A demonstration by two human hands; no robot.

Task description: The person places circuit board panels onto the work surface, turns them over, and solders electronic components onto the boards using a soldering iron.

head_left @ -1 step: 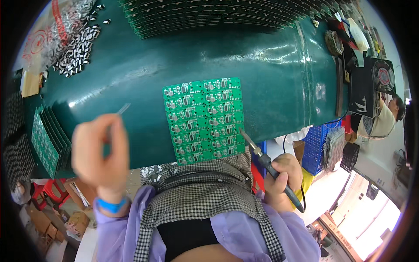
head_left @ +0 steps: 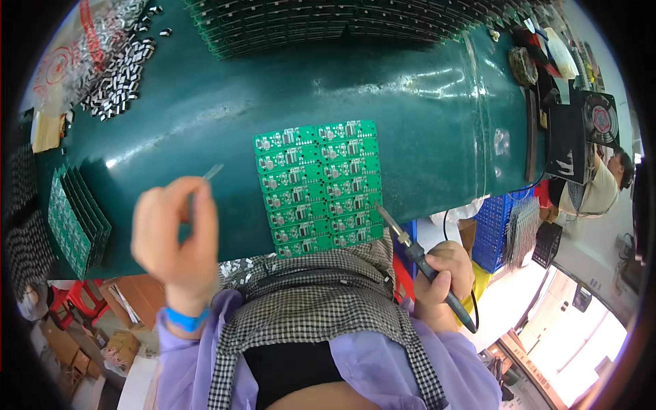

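A green circuit board panel (head_left: 318,188), divided into two columns of small boards, lies flat at the table's near edge. My right hand (head_left: 445,273) grips a soldering iron (head_left: 424,263) by its dark handle, with its tip at the panel's right edge; whether it touches cannot be made out. To the left of the panel, my left hand (head_left: 179,232) is raised, thumb and forefinger pinched on a thin pale strand that looks like solder wire (head_left: 213,171). This hand and the strand are smeared by motion, and the strand ends apart from the panel.
Upright circuit boards (head_left: 78,219) stand at the left edge, with larger rows of boards (head_left: 342,27) along the back. Small black-and-white parts (head_left: 119,82) lie heaped beside a plastic bag (head_left: 65,68). At right are a black fan (head_left: 598,117) and a blue crate (head_left: 502,229); another person sits beyond.
My left hand has moved a little to the right, carrying the thin wire closer to the panel. The right hand and soldering iron stay almost still.
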